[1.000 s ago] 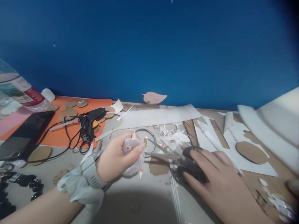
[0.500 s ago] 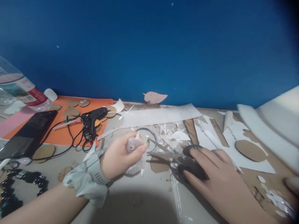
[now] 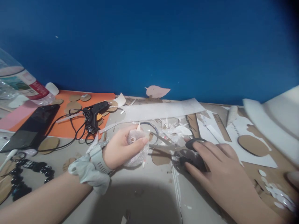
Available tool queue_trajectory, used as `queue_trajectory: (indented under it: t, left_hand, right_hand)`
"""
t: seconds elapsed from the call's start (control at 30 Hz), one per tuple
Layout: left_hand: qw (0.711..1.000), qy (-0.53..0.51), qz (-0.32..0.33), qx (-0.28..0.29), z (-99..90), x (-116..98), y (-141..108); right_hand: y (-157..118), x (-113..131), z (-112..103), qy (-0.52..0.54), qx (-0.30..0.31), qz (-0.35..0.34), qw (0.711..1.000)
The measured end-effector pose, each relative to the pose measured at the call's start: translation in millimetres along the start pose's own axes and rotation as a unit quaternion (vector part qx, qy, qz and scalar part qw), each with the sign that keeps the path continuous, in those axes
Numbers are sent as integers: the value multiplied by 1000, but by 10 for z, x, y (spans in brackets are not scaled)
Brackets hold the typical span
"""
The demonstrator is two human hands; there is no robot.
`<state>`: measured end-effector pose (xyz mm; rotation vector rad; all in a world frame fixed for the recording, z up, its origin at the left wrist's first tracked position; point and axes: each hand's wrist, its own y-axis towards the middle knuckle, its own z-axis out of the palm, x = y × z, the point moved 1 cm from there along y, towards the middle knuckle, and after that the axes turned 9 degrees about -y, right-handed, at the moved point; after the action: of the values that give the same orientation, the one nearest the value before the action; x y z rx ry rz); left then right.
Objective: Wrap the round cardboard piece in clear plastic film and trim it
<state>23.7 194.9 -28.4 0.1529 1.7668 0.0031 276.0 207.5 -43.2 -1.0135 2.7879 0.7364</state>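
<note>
My left hand (image 3: 125, 144) is closed on a glittery, pale rounded piece (image 3: 137, 157) with a small eye-like spot and a white pointed tip at its top. My thumb lies across its front. To the right, my right hand (image 3: 215, 165) grips black-handled scissors (image 3: 191, 152), fingers through the loops. The blades are parted and point left at the glittery piece, their tips close to my left thumb. A thin clear ring (image 3: 153, 126) lies behind the piece, partly hidden by my left hand.
A black glue gun (image 3: 94, 115) with its cable rests on orange paper (image 3: 102, 97). At the left are a black phone (image 3: 32, 127), a plastic bottle (image 3: 30, 87) and black beads (image 3: 35, 166). Paper scraps and cardboard (image 3: 254, 145) lie right. A blue wall (image 3: 163, 46) rises behind.
The view has shifted slightly, so the table items sit a little higher and further right. Both hands keep their hold, and the scissors stay parted beside the glittery piece.
</note>
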Motion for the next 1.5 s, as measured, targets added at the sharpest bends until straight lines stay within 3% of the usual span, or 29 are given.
queue_trajectory:
  t: [0.77,1.5]
  left_hand:
    - [997,69,25,0,7,6,-10]
    - [998,59,23,-2,10,23,2]
  right_hand:
    - [-2,18,-5,-6,2,0,1000]
    - [5,41,-8,-7,2,8,1000]
